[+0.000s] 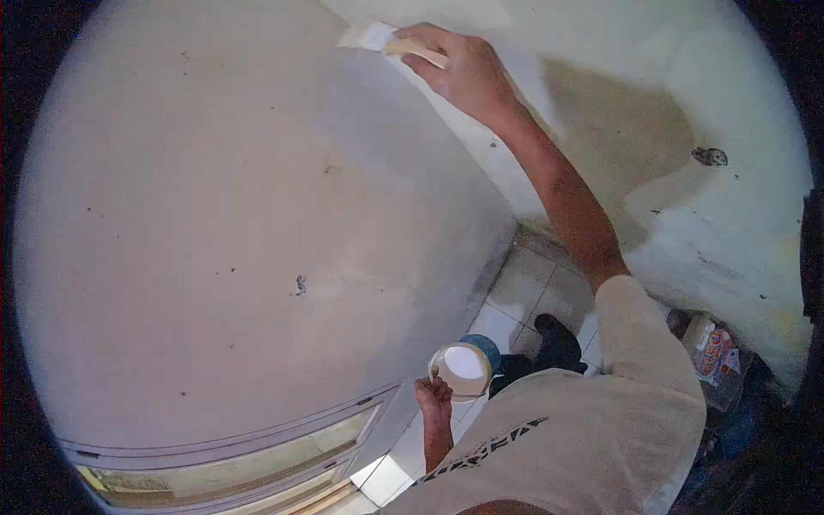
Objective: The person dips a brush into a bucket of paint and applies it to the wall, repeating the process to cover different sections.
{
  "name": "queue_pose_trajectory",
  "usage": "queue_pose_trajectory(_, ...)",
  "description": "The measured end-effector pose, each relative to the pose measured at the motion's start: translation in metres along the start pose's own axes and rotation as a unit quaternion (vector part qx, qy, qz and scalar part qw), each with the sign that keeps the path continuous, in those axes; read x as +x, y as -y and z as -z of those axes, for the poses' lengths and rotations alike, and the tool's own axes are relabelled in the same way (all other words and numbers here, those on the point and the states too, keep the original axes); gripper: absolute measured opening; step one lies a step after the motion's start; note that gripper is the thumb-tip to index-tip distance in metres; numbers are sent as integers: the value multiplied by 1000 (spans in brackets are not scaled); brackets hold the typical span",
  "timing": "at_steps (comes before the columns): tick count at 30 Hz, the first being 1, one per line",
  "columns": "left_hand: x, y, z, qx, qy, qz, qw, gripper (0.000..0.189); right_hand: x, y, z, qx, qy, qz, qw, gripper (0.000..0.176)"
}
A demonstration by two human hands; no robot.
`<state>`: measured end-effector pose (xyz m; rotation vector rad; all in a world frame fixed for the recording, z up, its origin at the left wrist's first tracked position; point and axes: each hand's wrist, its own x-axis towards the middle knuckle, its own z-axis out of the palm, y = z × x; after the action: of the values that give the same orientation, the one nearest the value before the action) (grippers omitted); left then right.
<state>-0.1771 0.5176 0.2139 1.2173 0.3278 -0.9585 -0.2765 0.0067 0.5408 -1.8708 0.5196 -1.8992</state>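
Observation:
High up along the corner where two walls meet, my right hand is closed around the light handle of a paintbrush. The brush's pale bristles lie against the wall, pointing left. Lower down, close to my body, my left hand is closed at the near edge of a paint bucket, its thumb up at the rim. White paint shows inside the bucket. A blue round container is partly hidden behind it.
The left wall has small chips and marks. A damaged spot marks the right wall. Below are floor tiles and my dark shoe. A bag with a printed label stands at right; a framed window is lower left.

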Motion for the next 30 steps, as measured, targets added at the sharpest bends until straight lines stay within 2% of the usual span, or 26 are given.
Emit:
queue_pose_trajectory(1,-7,0,-16,-20,-35,-22,999,25,8,-3,-7,1,47,34,998,23)
queue_pose_trajectory(2,-11,3,-25,-41,-72,-44,996,35,12,-8,-14,3,95,69,993,26)
queue_pose_trajectory(4,-6,12,-21,-54,-55,-63,995,35,-37,-60,-50,-115,201,43,972,25)
queue_pose_trajectory(6,-1,9,-19,-68,-32,-83,994,36,-106,-91,-44,-200,348,-35,915,22)
queue_pose_trajectory(8,0,13,-26,-46,-70,-63,995,36,-157,-126,-36,-235,418,-40,876,21)
queue_pose_trajectory(10,-8,16,-30,-57,-60,-57,995,35,-139,-112,-37,-256,411,-22,875,22)
queue_pose_trajectory(13,-1,18,-21,-61,-31,-47,997,34,-64,-85,-40,-273,379,1,884,22)
queue_pose_trajectory(15,-9,23,-32,-64,-41,-79,994,29,-24,-49,-28,-164,228,50,958,22)
queue_pose_trajectory(16,-6,26,-27,-65,-44,-75,994,29,-11,-32,-23,-165,233,48,957,22)
queue_pose_trajectory(18,4,41,-13,-74,-47,-62,994,24,3,-6,-19,-17,65,57,996,23)
queue_pose_trajectory(19,-2,44,-21,-80,-49,-57,994,24,-10,-17,-26,-17,73,58,996,23)
queue_pose_trajectory(21,-7,44,-39,-95,-110,-57,988,21,-66,-66,-52,-118,167,-30,978,29)
queue_pose_trajectory(23,-2,50,-20,-93,-100,-38,990,23,-147,-113,-64,-186,252,-129,941,29)
queue_pose_trajectory(25,2,51,-28,-97,-86,-24,991,28,-216,-158,-70,-141,212,-181,950,27)
queue_pose_trajectory(26,-10,48,-35,-79,-67,-33,994,20,-223,-154,-62,-139,215,-182,949,27)
queue_pose_trajectory(28,-17,42,-34,-59,-51,-45,996,21,-221,-140,-51,-138,225,-218,940,26)
queue_pose_trajectory(30,-13,46,-32,-95,-108,-22,989,27,-170,-94,-49,-135,171,-230,949,25)
